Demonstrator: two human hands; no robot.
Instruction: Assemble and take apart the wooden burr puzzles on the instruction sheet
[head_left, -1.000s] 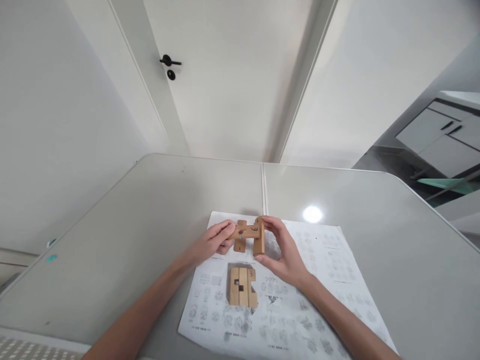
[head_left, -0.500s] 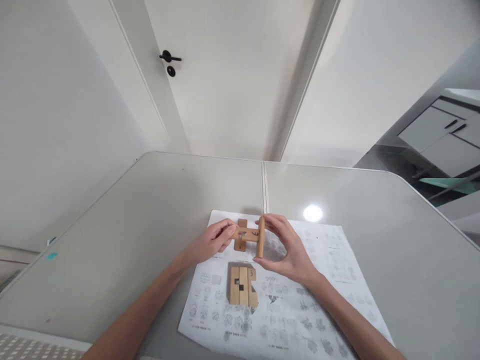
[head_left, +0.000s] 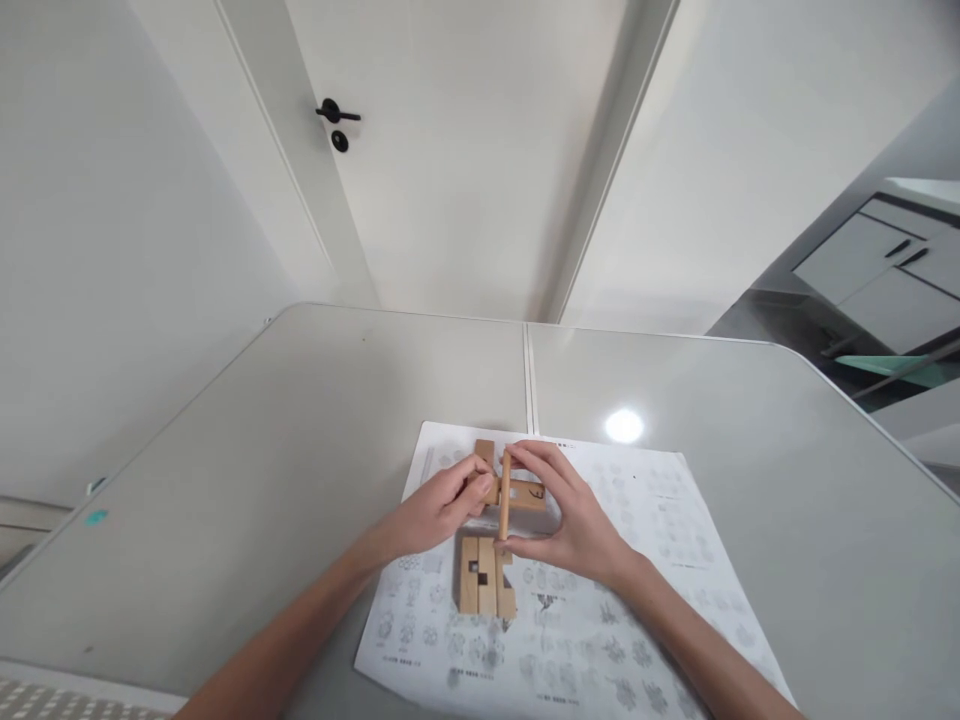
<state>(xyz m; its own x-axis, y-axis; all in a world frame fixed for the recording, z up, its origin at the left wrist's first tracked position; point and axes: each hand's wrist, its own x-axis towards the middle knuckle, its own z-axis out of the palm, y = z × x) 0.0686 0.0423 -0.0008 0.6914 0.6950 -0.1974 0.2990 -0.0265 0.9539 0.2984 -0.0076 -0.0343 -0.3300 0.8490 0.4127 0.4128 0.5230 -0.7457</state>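
Note:
Both my hands hold wooden puzzle pieces a little above a printed sheet point(head_left: 622, 600) on the grey table. My left hand point(head_left: 439, 510) pinches a cross of notched wooden bars point(head_left: 525, 493), one lying sideways with a dark mark on it. My right hand point(head_left: 566, 515) grips an upright wooden bar point(head_left: 505, 495) between thumb and fingers, set against the sideways bar. Just below my hands, a flat group of several wooden bars point(head_left: 484, 574) lies on the sheet.
The grey table point(head_left: 300, 430) has a seam running down its middle and rounded far corners. A white door with a black handle point(head_left: 336, 112) stands beyond it. Grey cabinets point(head_left: 885, 270) are at the far right.
The upright bar in my right hand has slid left along the sideways bar, from its right end toward the middle. Both hands have come lower and closer together.

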